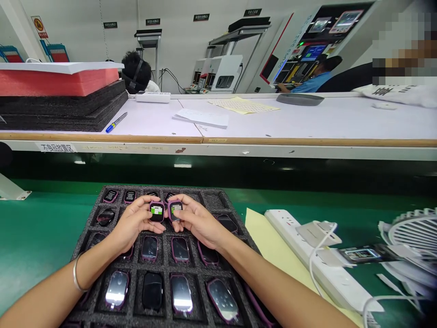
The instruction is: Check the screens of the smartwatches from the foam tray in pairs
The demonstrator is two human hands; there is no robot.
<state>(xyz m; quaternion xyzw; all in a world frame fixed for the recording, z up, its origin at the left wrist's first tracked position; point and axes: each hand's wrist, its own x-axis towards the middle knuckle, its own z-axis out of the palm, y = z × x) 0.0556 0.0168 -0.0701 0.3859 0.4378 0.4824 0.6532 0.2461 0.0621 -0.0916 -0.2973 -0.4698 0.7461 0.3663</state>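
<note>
A black foam tray (211, 200) lies on the green mat in front of me, its pockets filled with several small purple-rimmed smartwatch bodies (180, 294). My left hand (131, 223) holds one watch body (156, 212) above the tray's middle, its screen lit white and green. My right hand (198, 221) holds a second watch body (175, 210) right beside it, with a similar lit screen. The two held watches almost touch. A silver bangle sits on my left wrist.
A white power strip (307, 255) with plugged chargers and a yellow sheet (269, 241) lie right of the tray. A white fan (414, 232) stands at far right. The raised white shelf (273, 123) carries foam stacks (61, 98), a blue pen (116, 122), papers. Other people work beyond it.
</note>
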